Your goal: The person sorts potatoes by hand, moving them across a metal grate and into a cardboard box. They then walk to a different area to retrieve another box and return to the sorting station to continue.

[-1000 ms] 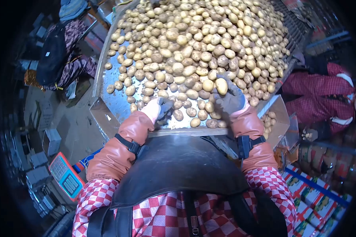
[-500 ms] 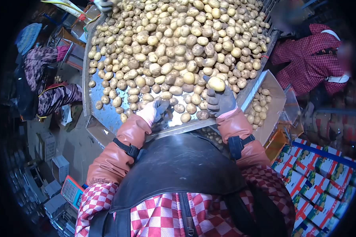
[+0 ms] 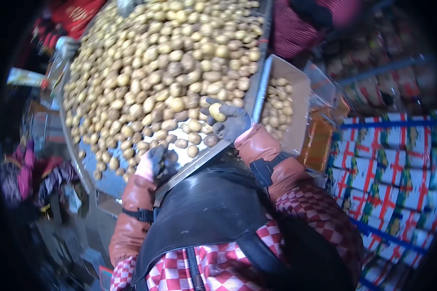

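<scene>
The metal table (image 3: 192,166) is carrying a broad heap of potatoes (image 3: 160,60), with a few loose ones lying on its bare surface between the two hands. At the table's near edge, toward its right side, the right hand (image 3: 231,122), in a grey glove, is gripping one yellow potato (image 3: 217,112) between thumb and fingers, just above the table. Farther left along that edge, the left hand (image 3: 155,162) is reaching in low beside the potatoes; it is showing blurred, and whether it is closing on one cannot be told. Just beyond the table's right side, a cardboard box (image 3: 300,92) is holding more potatoes, and an orange crate (image 3: 315,145) is standing past it. Printed cartons (image 3: 391,169) are lying farther right of the table. A person in dark red (image 3: 296,29) is standing beyond the table's far right side.
</scene>
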`<state>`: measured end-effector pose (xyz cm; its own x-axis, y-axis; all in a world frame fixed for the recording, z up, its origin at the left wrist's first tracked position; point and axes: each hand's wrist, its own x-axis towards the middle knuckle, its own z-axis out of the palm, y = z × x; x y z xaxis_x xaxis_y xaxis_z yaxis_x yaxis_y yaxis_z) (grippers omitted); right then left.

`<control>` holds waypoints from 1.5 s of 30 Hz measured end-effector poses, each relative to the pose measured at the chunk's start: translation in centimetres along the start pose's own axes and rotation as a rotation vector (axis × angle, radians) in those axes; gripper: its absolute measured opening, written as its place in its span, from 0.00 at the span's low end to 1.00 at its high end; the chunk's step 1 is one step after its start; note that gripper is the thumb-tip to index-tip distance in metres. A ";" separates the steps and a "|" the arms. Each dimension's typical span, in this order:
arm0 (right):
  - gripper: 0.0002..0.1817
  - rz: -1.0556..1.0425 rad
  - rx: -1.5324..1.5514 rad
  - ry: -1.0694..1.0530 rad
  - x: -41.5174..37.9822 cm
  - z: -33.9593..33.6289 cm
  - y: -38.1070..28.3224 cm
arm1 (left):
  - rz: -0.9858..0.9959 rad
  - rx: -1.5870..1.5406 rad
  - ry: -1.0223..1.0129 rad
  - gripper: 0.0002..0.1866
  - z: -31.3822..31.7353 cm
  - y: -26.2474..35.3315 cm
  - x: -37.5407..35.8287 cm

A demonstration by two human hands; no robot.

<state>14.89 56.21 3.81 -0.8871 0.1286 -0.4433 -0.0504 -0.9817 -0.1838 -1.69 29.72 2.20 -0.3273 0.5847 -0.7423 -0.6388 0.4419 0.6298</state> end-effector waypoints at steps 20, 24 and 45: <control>0.25 -0.281 -0.834 0.248 -0.7 -7.6 -9.9 | 0.134 0.366 0.113 0.20 0.4 0.7 1.9; 0.19 -0.062 -1.137 0.158 7.2 1.3 -1.6 | 0.029 0.083 0.114 0.22 -1.1 -0.9 0.2; 0.13 -0.642 -2.451 -0.152 13.0 4.0 1.6 | 0.024 -0.028 0.329 0.24 -6.7 -3.4 -3.2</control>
<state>1.42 55.75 1.29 -0.9958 0.0829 0.0384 0.0594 0.9073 -0.4163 -3.11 21.83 0.89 -0.5473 0.3416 -0.7640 -0.6452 0.4092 0.6452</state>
